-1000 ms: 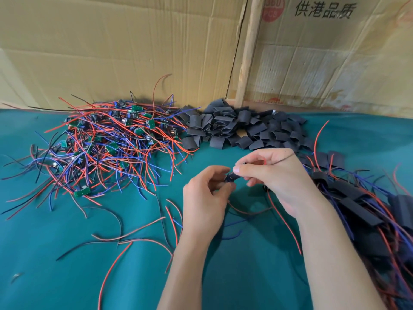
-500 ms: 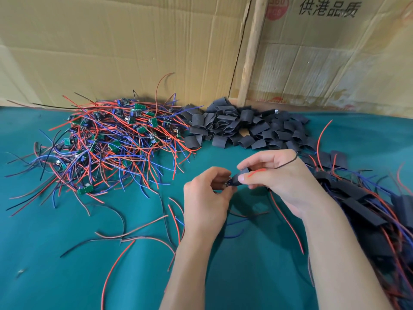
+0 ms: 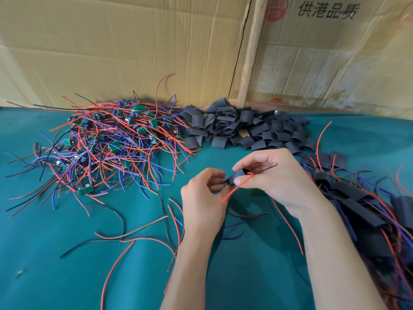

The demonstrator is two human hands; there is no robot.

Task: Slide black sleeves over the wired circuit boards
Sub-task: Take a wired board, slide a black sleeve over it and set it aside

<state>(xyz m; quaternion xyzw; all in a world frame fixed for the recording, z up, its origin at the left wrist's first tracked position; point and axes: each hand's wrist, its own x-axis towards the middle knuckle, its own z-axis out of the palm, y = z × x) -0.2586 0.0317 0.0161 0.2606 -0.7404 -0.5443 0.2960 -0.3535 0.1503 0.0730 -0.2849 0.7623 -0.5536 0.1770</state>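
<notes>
— Fingers first: what are yours doing?

— Both sets are pinching. My right hand (image 3: 274,182) holds a black sleeve (image 3: 237,176) between thumb and forefinger, a red wire (image 3: 237,186) poking out of its open mouth. My left hand (image 3: 201,198) pinches the other end, fingers curled; I cannot see the board itself.

— And the rest?

— From the head view, loose sleeves (image 3: 243,130) heap at the back of the green cloth (image 3: 55,253), the wired boards (image 3: 111,139) tangle to their left, and finished ones (image 3: 357,202) lie at my right.
</notes>
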